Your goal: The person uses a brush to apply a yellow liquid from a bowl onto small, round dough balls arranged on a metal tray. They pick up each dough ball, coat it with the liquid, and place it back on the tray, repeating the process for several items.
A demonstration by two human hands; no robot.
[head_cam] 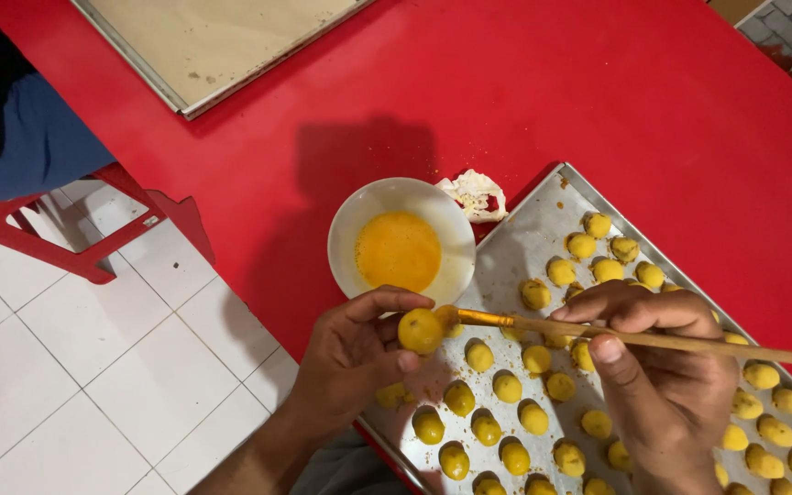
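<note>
L hand (pixel 352 353) pinches yellow dough ball (pixel 420 331); R hand (pixel 662 367) grips brush (pixel 634 337) touching it.

No packages, labels, signs or screens anywhere in view.
</note>
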